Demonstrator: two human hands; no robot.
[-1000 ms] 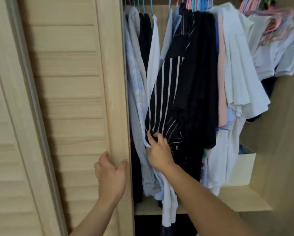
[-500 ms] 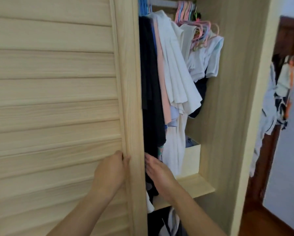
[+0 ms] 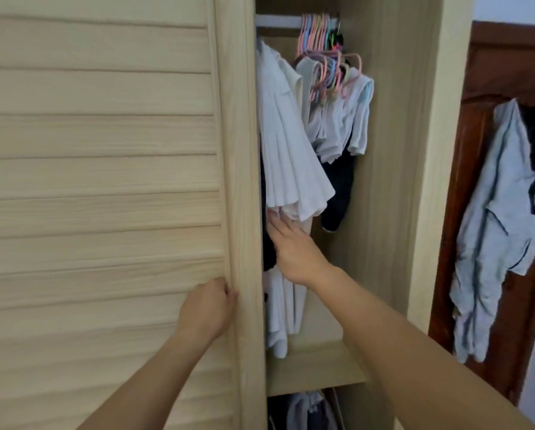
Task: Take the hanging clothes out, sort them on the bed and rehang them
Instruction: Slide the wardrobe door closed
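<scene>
The louvred sliding door (image 3: 105, 181) now covers more of the wardrobe than it did 0.5 s ago, leaving a narrower gap with only the white shirts (image 3: 286, 144) and a few darker garments showing to its right. The left hand (image 3: 209, 308) has dropped lower on the door's vertical edge, fingers curled around that edge, gripping it. The right hand (image 3: 294, 252) has risen from near the wooden shelf (image 3: 316, 367) to the hems of the white shirts, fingers straight and together, touching the cloth, holding nothing. The clothes hang from pastel hangers (image 3: 325, 57) on the rail, right of the door. Further right of the door, pale garments (image 3: 492, 228) hang on a brown room door (image 3: 483, 72).
</scene>
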